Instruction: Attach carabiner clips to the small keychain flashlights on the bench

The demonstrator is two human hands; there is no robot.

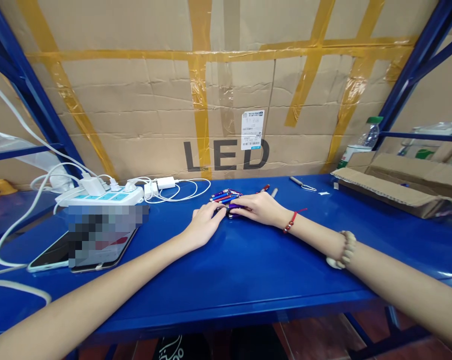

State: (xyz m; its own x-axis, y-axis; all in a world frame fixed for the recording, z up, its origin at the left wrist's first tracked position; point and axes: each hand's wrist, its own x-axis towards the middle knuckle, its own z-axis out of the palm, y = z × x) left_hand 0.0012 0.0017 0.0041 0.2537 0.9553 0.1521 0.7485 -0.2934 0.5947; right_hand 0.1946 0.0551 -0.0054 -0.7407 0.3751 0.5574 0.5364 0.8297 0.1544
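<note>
My left hand (207, 222) and my right hand (261, 207) meet over the middle of the blue table. Between their fingertips is a slim purple metallic tube (232, 206) with a dark end. The left fingers pinch near the dark end, and the right fingers close on the purple part. Just behind lies a small pile of shiny blue, red and purple metallic tubes (226, 196). A red tube end (265, 188) and a grey one (274, 192) stick out beyond my right hand, which partly covers the pile.
On the left stand a white power strip (117, 195) with plugs and cables, and two phones (109, 257). A grey stick with a wire loop (303, 184) lies at the back. To the right are an open cardboard box (391, 187) and a bottle (363, 140). Taped cardboard (136, 115) backs the table.
</note>
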